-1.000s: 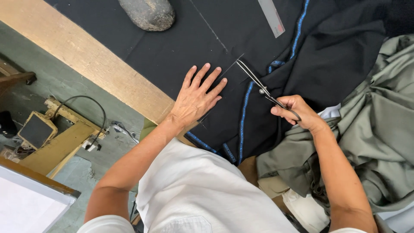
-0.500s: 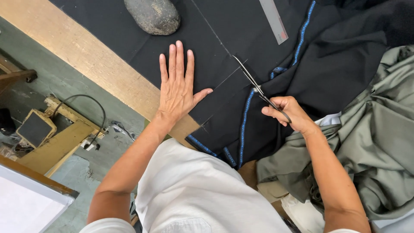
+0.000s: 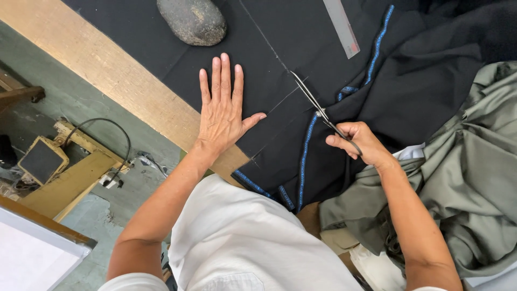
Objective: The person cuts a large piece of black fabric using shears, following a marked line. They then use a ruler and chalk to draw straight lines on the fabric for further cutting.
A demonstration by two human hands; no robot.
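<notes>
Cutting black cloth along a chalk line, one hand pinning it.

Right hand (image 3: 360, 141): fingers clamped in the handles of the scissors (image 3: 321, 111), blades slightly apart on the black fabric (image 3: 280, 59), which lies across the wooden surface (image 3: 102, 70). Left hand (image 3: 223, 110): flat, fingers mostly together, thumb out. Risk: cloth creeps near the blades, so the cut drifts off the line. Count: one pair of scissors, one stone (image 3: 192, 20) as weight, one grey ruler (image 3: 341, 26), two chalk lines.

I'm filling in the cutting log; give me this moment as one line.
left hand: flat on black fabric | right hand: holds scissors, blades open at chalk line | stone: on fabric
</notes>
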